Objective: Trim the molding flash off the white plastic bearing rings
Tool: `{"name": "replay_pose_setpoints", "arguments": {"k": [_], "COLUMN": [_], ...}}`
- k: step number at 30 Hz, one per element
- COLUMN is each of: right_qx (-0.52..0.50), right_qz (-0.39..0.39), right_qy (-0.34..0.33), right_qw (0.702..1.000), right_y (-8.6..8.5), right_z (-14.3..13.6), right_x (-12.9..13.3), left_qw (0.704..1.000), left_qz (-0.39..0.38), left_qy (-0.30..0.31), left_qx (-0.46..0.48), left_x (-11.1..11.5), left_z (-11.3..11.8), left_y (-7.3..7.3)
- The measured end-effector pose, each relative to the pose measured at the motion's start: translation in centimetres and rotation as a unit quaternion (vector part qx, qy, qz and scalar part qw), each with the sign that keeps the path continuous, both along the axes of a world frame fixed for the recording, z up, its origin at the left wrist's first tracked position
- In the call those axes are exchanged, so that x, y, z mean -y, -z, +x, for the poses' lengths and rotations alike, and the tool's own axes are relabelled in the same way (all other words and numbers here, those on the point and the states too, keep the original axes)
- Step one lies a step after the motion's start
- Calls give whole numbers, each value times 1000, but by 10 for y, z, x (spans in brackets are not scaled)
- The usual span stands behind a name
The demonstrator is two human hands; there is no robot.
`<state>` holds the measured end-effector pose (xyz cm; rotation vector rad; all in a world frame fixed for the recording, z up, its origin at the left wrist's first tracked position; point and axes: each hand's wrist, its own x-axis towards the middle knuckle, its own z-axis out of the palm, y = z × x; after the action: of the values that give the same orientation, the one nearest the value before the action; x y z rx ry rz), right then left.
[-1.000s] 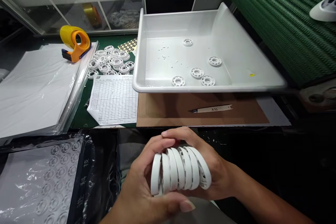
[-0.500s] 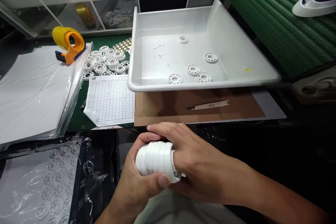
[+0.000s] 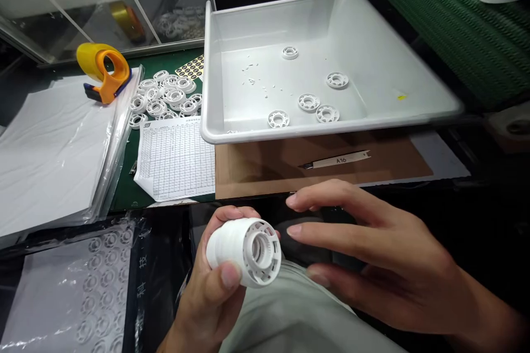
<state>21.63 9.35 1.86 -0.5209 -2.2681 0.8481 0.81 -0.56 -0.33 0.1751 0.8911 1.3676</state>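
Observation:
My left hand (image 3: 215,287) is wrapped round a stack of white plastic rings (image 3: 244,251), held on its side above my lap. The stack's end ring faces right and shows slots round a toothed centre hole. To the right of it, my right hand (image 3: 385,253) is in the air with fingers apart and nothing in them. Beyond the hands stands a white tray (image 3: 285,133) with several loose white rings (image 3: 279,119) and small white scraps on its floor.
A knife marked A16 (image 3: 340,160) lies on brown cardboard (image 3: 265,176). Left of the tray are a heap of white rings (image 3: 174,96), a printed form (image 3: 176,160), an orange tape dispenser (image 3: 110,71) and white sheets (image 3: 62,138). Bagged rings (image 3: 99,287) lie lower left; a green conveyor belt (image 3: 434,22) slopes at right.
My right hand has come off the stack and moved right, its fingers spreading. The stack in my left hand has turned, so its end face now shows.

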Motion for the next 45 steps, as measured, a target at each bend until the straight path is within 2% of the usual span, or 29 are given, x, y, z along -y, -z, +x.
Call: {"name": "replay_pose_setpoints", "arguments": {"k": [8, 13, 17, 22, 25, 28, 30, 32, 34, 35, 36, 38, 42, 45], "right_qx": [-32, -24, -57, -70, -82, -141, -195, -232, -237, -234, -231, -216, -169, -154], "right_qz": [74, 106, 117, 135, 54, -132, -278, -402, -477, -490, -490, -455, -323, -249], "right_qy": [0, -32, -49, -22, -12, 10, 50, 78, 81, 76, 71, 65, 72, 61], "right_qw": [997, 994, 990, 988, 995, 981, 939, 882, 843, 836, 838, 862, 928, 954], "right_y": [17, 17, 17, 24, 27, 29, 31, 33, 35, 35, 35, 33, 27, 24], "right_z": [-9, -1, -1, -14, -19, -19, -18, -19, -21, -22, -23, -23, -19, -18], "right_x": [2, -1, 1, 8, 6, 1, 0, 0, 2, 3, 4, 6, 9, 10], "left_qw": [999, 999, 998, 999, 999, 999, 999, 999, 999, 999, 999, 999, 999, 998], "left_qz": [36, 30, 38, 17, -31, -40, -30, -26, -25, -23, -21, -18, -22, -32], "left_qy": [36, 37, 46, 20, 2, -16, -29, -36, -38, -40, -42, -44, -43, -50], "left_qx": [-9, -27, -6, -24, -29, -21, -12, -4, -1, 0, 1, 1, 2, -2], "left_x": [2, 3, -1, -5, -5, -5, -5, -5, -5, -6, -6, -6, -6, -5], "left_z": [-4, -5, -3, 6, 11, 13, 13, 13, 13, 13, 14, 14, 15, 17], "left_y": [9, 3, -1, -2, -4, -5, -5, -4, -4, -4, -4, -5, -7, -7]}}
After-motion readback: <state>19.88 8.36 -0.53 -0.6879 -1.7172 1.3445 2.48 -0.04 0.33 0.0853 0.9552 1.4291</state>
